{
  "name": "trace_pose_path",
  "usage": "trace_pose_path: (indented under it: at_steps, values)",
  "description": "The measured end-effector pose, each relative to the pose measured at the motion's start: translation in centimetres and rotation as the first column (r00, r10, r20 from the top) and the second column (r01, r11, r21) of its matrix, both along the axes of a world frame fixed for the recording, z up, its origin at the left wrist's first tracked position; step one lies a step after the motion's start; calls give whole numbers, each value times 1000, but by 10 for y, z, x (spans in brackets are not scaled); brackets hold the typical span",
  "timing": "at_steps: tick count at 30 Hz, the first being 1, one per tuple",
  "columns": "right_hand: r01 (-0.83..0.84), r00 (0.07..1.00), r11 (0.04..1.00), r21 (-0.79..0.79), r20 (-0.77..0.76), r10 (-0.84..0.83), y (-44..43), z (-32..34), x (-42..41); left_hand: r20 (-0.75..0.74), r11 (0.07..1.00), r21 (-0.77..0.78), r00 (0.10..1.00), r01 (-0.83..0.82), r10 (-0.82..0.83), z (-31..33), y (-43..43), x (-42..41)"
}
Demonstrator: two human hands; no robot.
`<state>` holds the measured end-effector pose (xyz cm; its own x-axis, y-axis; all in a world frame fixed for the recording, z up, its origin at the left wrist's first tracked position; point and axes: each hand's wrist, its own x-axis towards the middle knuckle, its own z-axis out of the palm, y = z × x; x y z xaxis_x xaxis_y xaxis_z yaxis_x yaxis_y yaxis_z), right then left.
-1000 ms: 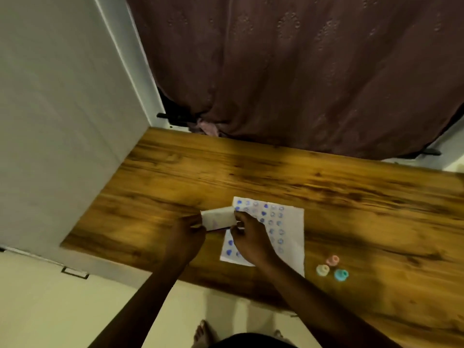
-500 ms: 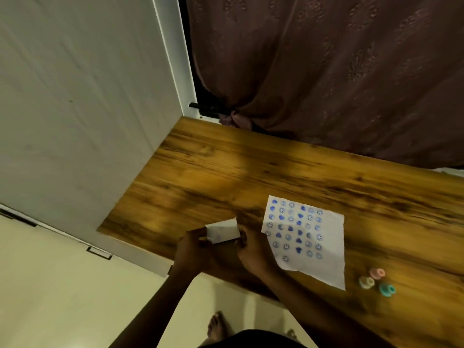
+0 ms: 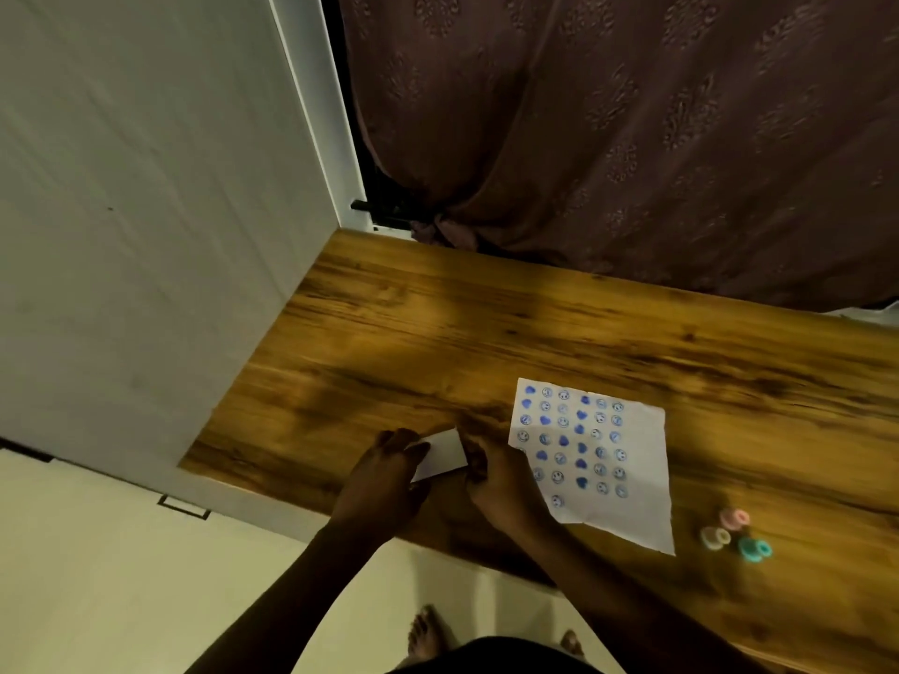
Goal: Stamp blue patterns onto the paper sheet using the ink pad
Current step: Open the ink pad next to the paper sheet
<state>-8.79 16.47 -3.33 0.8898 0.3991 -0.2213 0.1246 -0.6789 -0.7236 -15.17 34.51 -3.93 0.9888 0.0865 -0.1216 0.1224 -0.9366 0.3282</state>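
A white paper sheet (image 3: 618,474) lies on the wooden table (image 3: 438,333), covered with rows of blue heart and smiley stamps. Left of it, near the table's front edge, both hands hold a small white rectangular object (image 3: 441,454), likely the ink pad's case. My left hand (image 3: 384,479) grips its left end. My right hand (image 3: 501,484) grips its right end and overlaps the sheet's lower left corner. Three small round stamps, pink (image 3: 734,519), cream (image 3: 715,537) and teal (image 3: 754,549), sit right of the sheet.
A white wall panel (image 3: 146,235) borders the table on the left. A dark patterned curtain (image 3: 632,138) hangs behind the table. Pale floor and bare feet (image 3: 428,634) show below the table's front edge.
The hands and the white object have come off the sheet to its left, leaving the stamped rows uncovered. The camera view has swung left and closer.
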Motion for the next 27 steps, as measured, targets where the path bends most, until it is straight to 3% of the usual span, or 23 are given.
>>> trace_pose_path:
  at_steps: [9, 17, 27]
  values:
    - [10, 997, 994, -108, 77, -1, 5, -1, -1, -54, 994, 21, 993, 107, -105, -2, 14, 13]
    - [39, 995, 993, -115, 91, -29, 8, 1, 0, -156, 978, -52, 966, 200, -206, 20, 30, 28]
    - [93, 993, 983, -159, 82, -80, 9, 0, 0, -136, 962, -151, 959, 229, -250, 40, 46, 56]
